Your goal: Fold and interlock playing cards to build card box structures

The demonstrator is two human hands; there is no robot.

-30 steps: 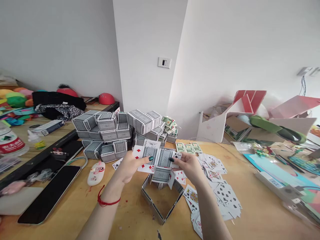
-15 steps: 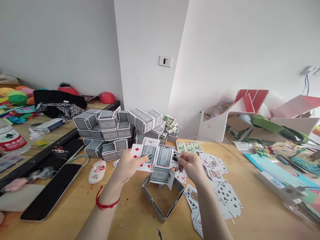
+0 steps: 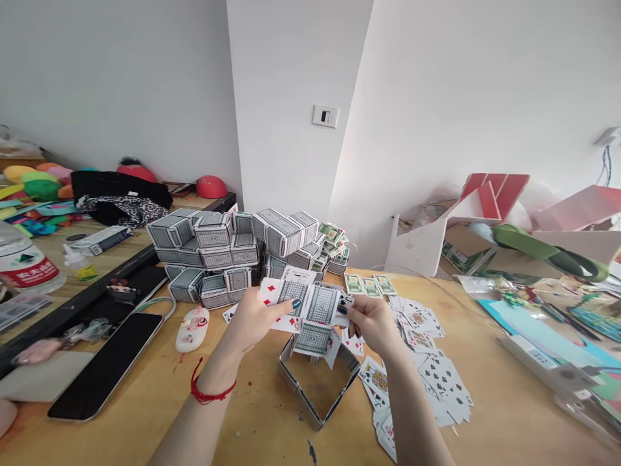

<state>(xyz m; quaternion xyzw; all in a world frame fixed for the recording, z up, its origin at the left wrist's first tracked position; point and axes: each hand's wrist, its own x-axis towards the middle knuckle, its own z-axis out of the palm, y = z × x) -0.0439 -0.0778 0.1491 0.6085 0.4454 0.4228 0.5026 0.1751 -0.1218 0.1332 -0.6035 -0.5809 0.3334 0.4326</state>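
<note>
Between my two hands is a group of joined playing cards [image 3: 322, 304], some with grey patterned backs, others showing diamond faces. My left hand [image 3: 259, 318] grips its left side, thumb on top of a patterned back. On the right edge, my right hand [image 3: 372, 320] pinches a card with a black suit. Another patterned card hangs below the group. Under it, a square frame of folded cards [image 3: 310, 404] stands on the table; whether the hanging card touches it I cannot tell. Behind my hands rise stacked card boxes [image 3: 216, 259] with the same grey backs.
Loose playing cards [image 3: 442, 382] spread across the table on the right. A white mouse [image 3: 192, 329] and a black phone [image 3: 105, 369] lie to the left. Green-backed cards [image 3: 369, 285] sit behind my right hand. A power strip [image 3: 548, 369] lies far right.
The view has shifted slightly, so everything appears a little further right. My hands keep the same hold on the cards, with hardly any movement.
</note>
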